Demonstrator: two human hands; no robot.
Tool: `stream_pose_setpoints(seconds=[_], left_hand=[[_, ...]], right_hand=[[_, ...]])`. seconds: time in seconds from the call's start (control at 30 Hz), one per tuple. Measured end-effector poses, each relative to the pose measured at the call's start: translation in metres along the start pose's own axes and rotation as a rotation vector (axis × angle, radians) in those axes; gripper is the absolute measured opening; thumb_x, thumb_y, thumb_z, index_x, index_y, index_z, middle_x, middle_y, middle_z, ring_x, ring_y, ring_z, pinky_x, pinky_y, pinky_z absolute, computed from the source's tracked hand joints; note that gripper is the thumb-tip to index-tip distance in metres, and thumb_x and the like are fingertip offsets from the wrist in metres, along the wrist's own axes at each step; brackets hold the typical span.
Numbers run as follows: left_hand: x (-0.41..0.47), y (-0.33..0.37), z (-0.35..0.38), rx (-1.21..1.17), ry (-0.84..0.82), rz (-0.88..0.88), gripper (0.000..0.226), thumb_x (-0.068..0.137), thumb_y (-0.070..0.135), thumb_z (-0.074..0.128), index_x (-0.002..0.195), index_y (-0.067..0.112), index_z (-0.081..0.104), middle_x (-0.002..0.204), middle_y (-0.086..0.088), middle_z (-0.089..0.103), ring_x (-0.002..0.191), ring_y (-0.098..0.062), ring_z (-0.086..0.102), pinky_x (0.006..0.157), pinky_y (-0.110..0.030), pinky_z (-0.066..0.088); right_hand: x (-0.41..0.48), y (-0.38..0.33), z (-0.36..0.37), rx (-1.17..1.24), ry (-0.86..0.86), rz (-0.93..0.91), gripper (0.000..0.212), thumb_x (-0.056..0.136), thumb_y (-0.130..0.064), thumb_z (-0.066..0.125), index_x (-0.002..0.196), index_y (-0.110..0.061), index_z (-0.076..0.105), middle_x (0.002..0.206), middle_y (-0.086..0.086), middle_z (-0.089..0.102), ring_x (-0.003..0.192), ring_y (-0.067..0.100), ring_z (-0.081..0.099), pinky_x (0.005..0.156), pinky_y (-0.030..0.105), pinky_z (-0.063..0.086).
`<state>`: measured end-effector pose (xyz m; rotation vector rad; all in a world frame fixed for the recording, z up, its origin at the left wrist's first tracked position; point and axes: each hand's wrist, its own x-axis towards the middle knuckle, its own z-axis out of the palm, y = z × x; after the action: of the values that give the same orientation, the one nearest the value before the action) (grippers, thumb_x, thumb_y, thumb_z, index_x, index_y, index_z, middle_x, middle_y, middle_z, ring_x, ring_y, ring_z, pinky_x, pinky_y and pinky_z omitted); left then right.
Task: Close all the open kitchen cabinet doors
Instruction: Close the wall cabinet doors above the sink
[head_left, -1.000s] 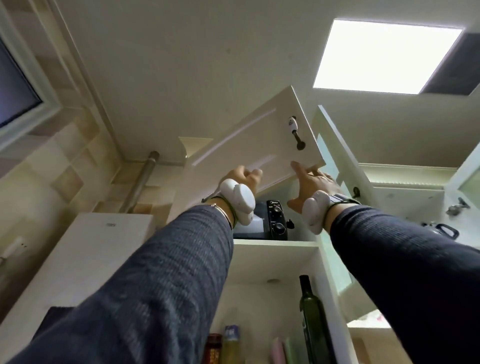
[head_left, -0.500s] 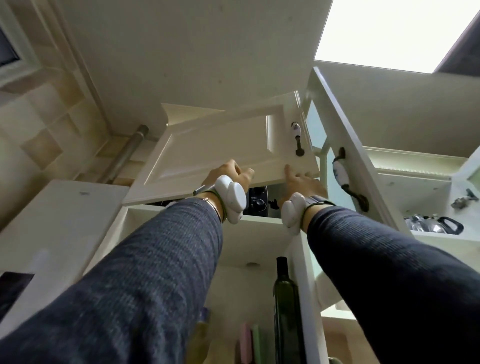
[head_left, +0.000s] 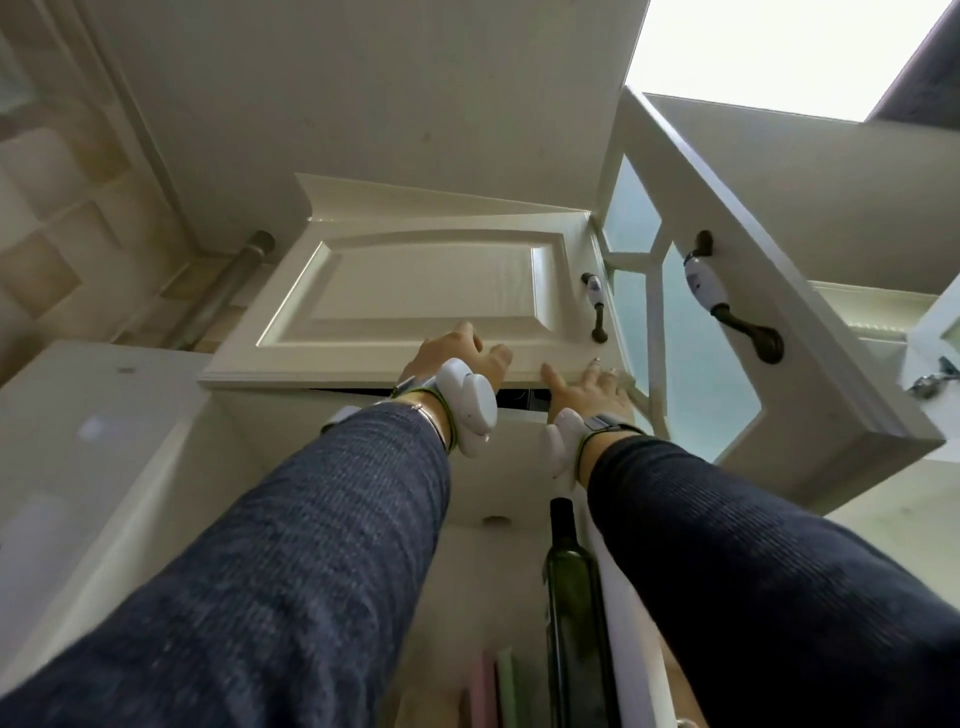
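Cream-painted top door (head_left: 415, 291), the flip-down kind way up near the ceiling, is almost shut, with just a thin dark gap left along its bottom edge. Both hands are up there pushing it. The left hand (head_left: 457, 353) has its fingers spread flat against the lower rail, and the right hand (head_left: 587, 387) sits open just right of it, fingertips on the same edge. Nothing is gripped, it's all flat-palm pressing, which makes sense since the handle (head_left: 594, 306) is off at the far right corner and two palms push the panel in evenly. Right next to it, the glass door (head_left: 691, 332) swings wide open toward the room, so that one's probably next. Below, a green bottle (head_left: 566, 597) stands on an open shelf, so that cupboard looks open too.
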<state>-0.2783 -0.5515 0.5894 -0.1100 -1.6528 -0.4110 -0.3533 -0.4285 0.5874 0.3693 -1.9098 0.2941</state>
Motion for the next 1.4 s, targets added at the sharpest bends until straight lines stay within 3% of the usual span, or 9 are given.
stream_pose_setpoints(seconds=[0.27, 0.6, 0.8, 0.93, 1.03, 1.17, 1.4], left_hand=[[0.002, -0.028, 0.034, -0.010, -0.014, 0.010, 0.023, 0.086, 0.039, 0.045, 0.092, 0.017, 0.046, 0.093, -0.004, 0.058, 0.079, -0.023, 0.052, 0.069, -0.031, 0.040], [0.010, -0.051, 0.051, -0.017, -0.033, 0.010, 0.022, 0.087, 0.038, 0.046, 0.089, 0.016, 0.045, 0.091, -0.005, 0.057, 0.078, -0.025, 0.051, 0.069, -0.032, 0.040], [0.006, -0.053, 0.043, -0.011, -0.069, -0.012, 0.024, 0.086, 0.040, 0.046, 0.093, 0.017, 0.045, 0.100, -0.008, 0.059, 0.090, -0.029, 0.057, 0.078, -0.036, 0.045], [-0.005, -0.054, 0.031, -0.008, -0.074, -0.005, 0.024, 0.087, 0.039, 0.045, 0.093, 0.016, 0.045, 0.096, -0.007, 0.057, 0.084, -0.027, 0.052, 0.075, -0.033, 0.042], [-0.019, -0.058, 0.030, -0.043, -0.087, -0.008, 0.024, 0.088, 0.039, 0.045, 0.091, 0.015, 0.044, 0.092, -0.006, 0.056, 0.081, -0.026, 0.052, 0.074, -0.034, 0.043], [-0.040, -0.058, 0.031, -0.054, -0.121, -0.042, 0.025, 0.088, 0.038, 0.047, 0.093, 0.014, 0.045, 0.100, -0.011, 0.060, 0.088, -0.028, 0.054, 0.086, -0.041, 0.049], [-0.064, -0.038, 0.018, -0.038, -0.157, -0.066, 0.029, 0.090, 0.040, 0.046, 0.100, 0.013, 0.048, 0.100, -0.009, 0.057, 0.088, -0.027, 0.053, 0.082, -0.038, 0.045]], right_hand=[[0.014, 0.002, 0.043, 0.027, 0.086, 0.021, 0.068, 0.093, -0.023, 0.050, 0.148, -0.032, 0.010, 0.156, 0.028, 0.002, 0.144, 0.043, 0.009, 0.117, 0.046, 0.019], [0.024, 0.005, 0.062, 0.045, -0.021, 0.018, 0.080, 0.090, -0.026, 0.057, 0.149, -0.035, 0.004, 0.158, 0.024, -0.003, 0.146, 0.040, 0.005, 0.119, 0.046, 0.015], [0.026, 0.007, 0.068, 0.035, -0.097, 0.026, 0.087, 0.086, -0.029, 0.062, 0.148, -0.036, 0.002, 0.158, 0.020, -0.005, 0.147, 0.037, 0.003, 0.119, 0.048, 0.013], [0.013, 0.006, 0.064, -0.042, -0.126, 0.017, 0.097, 0.081, -0.037, 0.067, 0.150, -0.033, -0.001, 0.159, 0.016, 0.000, 0.147, 0.034, 0.004, 0.120, 0.049, 0.011], [-0.006, -0.001, 0.059, -0.015, -0.067, -0.040, 0.084, 0.084, -0.030, 0.062, 0.150, -0.027, 0.009, 0.158, 0.010, 0.016, 0.145, 0.031, 0.015, 0.119, 0.047, 0.018], [-0.034, -0.013, 0.046, -0.024, 0.009, -0.102, 0.063, 0.084, -0.025, 0.059, 0.141, -0.020, 0.031, 0.148, 0.006, 0.038, 0.138, 0.028, 0.032, 0.114, 0.043, 0.024], [-0.072, -0.018, 0.021, -0.031, 0.066, -0.156, 0.055, 0.083, -0.029, 0.060, 0.134, -0.015, 0.042, 0.138, 0.007, 0.049, 0.132, 0.026, 0.040, 0.111, 0.039, 0.030]])
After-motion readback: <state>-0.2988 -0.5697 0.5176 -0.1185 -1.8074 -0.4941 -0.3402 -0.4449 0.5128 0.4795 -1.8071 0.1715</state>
